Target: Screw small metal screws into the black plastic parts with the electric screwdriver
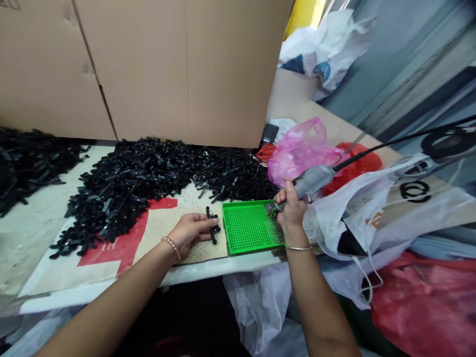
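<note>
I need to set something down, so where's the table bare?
Tabletop lies bare between the left pile of black plastic parts and the middle pile. A smaller patch is the tan mat between the left hand and the red sheet. It's crowded along the cardboard and right of the green tray, among plastic bags.

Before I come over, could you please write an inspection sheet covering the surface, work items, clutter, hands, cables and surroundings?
Surface: pale tabletop, with a beige textured mat left of the tray.
Work items: heaped black parts; green perforated tray with small metal pieces at its right end, too small to identify.
Clutter: pink plastic bag behind the right hand; white plastic bag to its right.
Hands: left hand holds a few black pieces; right hand grips a grey corded power tool.
Cables: black cable runs rightward from the tool.
Surroundings: cardboard stands behind the heaps.
</note>
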Action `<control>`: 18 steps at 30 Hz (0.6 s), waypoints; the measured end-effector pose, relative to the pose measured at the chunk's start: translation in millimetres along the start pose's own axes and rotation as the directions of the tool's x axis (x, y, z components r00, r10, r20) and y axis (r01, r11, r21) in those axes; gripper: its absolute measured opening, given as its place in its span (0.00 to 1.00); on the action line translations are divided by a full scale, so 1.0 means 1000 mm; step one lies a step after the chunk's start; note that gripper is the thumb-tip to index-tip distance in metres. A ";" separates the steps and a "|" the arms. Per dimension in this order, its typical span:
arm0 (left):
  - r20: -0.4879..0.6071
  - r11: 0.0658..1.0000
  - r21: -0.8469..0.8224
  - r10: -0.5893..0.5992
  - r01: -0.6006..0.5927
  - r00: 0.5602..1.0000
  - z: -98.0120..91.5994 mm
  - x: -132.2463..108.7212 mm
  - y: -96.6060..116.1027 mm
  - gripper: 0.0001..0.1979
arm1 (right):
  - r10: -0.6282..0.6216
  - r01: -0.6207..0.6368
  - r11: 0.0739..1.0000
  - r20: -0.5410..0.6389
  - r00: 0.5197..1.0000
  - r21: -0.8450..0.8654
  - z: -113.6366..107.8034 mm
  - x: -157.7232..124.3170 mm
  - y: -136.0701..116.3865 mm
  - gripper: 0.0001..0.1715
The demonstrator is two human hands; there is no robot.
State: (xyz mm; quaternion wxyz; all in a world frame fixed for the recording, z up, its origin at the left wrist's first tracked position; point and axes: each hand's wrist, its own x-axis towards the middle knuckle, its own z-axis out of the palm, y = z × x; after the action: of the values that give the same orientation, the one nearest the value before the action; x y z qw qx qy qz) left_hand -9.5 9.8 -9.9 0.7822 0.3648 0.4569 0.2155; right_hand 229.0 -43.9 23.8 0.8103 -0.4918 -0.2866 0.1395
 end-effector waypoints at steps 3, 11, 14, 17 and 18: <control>0.010 1.000 0.005 0.001 -0.001 1.000 -0.002 -0.002 0.001 0.09 | 0.010 -0.010 0.999 0.006 1.000 -0.033 -0.013 0.006 0.009 0.20; 0.014 1.000 -0.010 -0.028 0.028 1.000 -0.001 -0.004 0.003 0.07 | 0.063 -0.060 0.997 0.077 0.995 -0.046 -0.021 -0.002 0.018 0.22; 0.007 0.999 -0.005 -0.040 0.040 0.999 0.000 -0.004 0.004 0.07 | 0.071 -0.067 0.997 0.081 0.994 -0.046 -0.021 -0.001 0.020 0.22; 0.002 0.999 -0.005 -0.052 0.052 0.999 -0.001 -0.003 0.005 0.07 | 0.078 -0.074 0.996 0.086 0.993 -0.046 -0.021 -0.001 0.020 0.22; -0.001 0.999 -0.006 -0.051 0.051 0.999 -0.001 -0.003 0.005 0.07 | 0.081 -0.077 0.996 0.088 0.993 -0.043 -0.021 -0.001 0.019 0.22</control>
State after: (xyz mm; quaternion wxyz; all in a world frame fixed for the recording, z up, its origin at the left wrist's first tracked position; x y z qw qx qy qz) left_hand -12.1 11.4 -5.3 0.7883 0.3505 0.4659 0.1969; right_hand 241.4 -50.4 -0.9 0.7807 -0.5118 -0.3056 0.1876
